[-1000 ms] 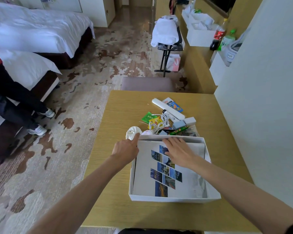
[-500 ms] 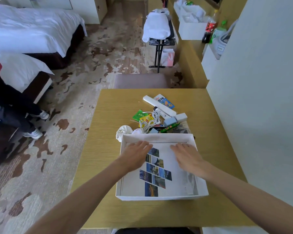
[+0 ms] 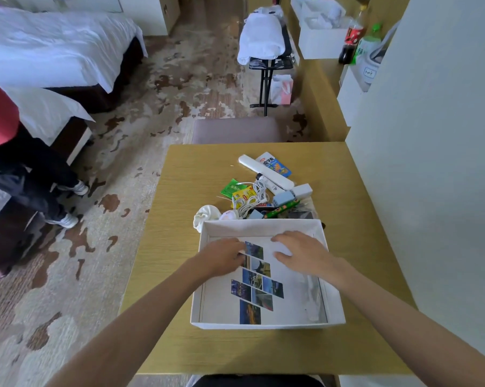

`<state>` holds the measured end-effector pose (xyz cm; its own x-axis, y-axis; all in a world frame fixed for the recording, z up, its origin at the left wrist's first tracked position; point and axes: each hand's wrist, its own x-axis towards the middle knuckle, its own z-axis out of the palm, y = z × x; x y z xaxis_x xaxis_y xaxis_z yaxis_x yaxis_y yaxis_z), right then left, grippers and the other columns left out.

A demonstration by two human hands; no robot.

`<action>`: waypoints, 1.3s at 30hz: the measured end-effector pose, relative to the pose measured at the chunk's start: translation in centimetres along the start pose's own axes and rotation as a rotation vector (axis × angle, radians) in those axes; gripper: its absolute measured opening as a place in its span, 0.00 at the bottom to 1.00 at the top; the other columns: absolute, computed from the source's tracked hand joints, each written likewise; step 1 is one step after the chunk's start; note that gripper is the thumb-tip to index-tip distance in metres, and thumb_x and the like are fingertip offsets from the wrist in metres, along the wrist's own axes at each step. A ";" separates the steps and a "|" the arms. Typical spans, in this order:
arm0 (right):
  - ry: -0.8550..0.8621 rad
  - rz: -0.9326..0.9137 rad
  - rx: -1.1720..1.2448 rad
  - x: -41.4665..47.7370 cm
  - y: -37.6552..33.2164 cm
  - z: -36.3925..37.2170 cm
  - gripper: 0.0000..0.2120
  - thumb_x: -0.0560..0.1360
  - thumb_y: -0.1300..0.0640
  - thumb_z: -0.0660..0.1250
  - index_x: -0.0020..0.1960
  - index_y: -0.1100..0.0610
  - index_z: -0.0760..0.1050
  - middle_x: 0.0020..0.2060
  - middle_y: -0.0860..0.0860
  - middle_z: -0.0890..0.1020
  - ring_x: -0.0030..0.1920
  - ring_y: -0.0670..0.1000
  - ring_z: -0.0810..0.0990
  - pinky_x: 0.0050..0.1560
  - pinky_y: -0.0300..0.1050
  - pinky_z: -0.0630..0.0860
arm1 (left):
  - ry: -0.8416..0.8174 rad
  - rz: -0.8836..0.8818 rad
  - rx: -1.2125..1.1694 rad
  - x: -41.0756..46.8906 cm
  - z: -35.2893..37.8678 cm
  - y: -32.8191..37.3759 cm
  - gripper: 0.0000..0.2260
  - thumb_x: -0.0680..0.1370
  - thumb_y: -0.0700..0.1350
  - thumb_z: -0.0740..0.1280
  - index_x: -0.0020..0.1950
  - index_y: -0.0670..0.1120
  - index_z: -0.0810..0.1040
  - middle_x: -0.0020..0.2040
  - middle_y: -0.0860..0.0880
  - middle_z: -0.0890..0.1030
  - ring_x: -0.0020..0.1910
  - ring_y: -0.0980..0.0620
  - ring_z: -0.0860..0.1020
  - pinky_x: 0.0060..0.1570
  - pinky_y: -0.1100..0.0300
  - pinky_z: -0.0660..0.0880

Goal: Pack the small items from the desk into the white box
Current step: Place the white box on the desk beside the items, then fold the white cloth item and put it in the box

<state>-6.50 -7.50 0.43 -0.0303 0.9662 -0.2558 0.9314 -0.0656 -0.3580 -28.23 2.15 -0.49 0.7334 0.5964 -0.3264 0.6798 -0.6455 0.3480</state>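
The right hand (image 3: 302, 255) is lying flat, fingers spread, on the photo-printed sheet (image 3: 291, 300) inside the white box (image 3: 263, 227) on the desk (image 3: 185, 191), probably flattening it as a lining. The left hand (image 3: 224, 256) is bending its fingers onto the sheet; whether it is pinching or pressing is unclear. The small items (image 3: 258, 191) are lying just beyond the far wall, which is partly hiding them.

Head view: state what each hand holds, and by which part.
Nothing gripped: left hand and right hand press the far end of the white photo-printed paper sheet inside the white cardboard box.
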 end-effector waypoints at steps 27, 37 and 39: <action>-0.310 -0.382 -0.313 20.4 -5.5 -1.0 0.24 0.70 0.67 0.68 0.65 0.53 0.75 0.61 0.51 0.79 0.62 0.54 0.74 0.59 0.50 0.72 | 0.124 -0.431 -0.449 7.8 -0.1 -15.4 0.21 0.78 0.48 0.64 0.69 0.45 0.66 0.66 0.42 0.68 0.65 0.42 0.68 0.62 0.49 0.69; -0.366 -0.530 -0.536 21.1 -4.8 0.9 0.35 0.72 0.71 0.60 0.75 0.47 0.63 0.72 0.49 0.67 0.69 0.54 0.64 0.66 0.52 0.65 | 0.035 -0.432 -0.585 11.3 -0.4 -17.1 0.18 0.71 0.44 0.70 0.60 0.46 0.75 0.55 0.44 0.79 0.52 0.45 0.78 0.44 0.56 0.75; -0.412 -0.551 -0.527 21.0 -5.1 1.2 0.30 0.75 0.68 0.60 0.73 0.47 0.66 0.71 0.48 0.68 0.68 0.53 0.65 0.62 0.51 0.68 | 0.037 -0.398 -0.611 11.1 -0.8 -16.9 0.13 0.71 0.43 0.69 0.55 0.46 0.78 0.53 0.43 0.80 0.49 0.45 0.78 0.40 0.58 0.72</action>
<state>-12.37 12.84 -4.19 -0.5606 0.6525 -0.5100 0.7890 0.6078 -0.0896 -31.62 20.06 -9.27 0.4223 0.7533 -0.5042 0.7675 -0.0011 0.6410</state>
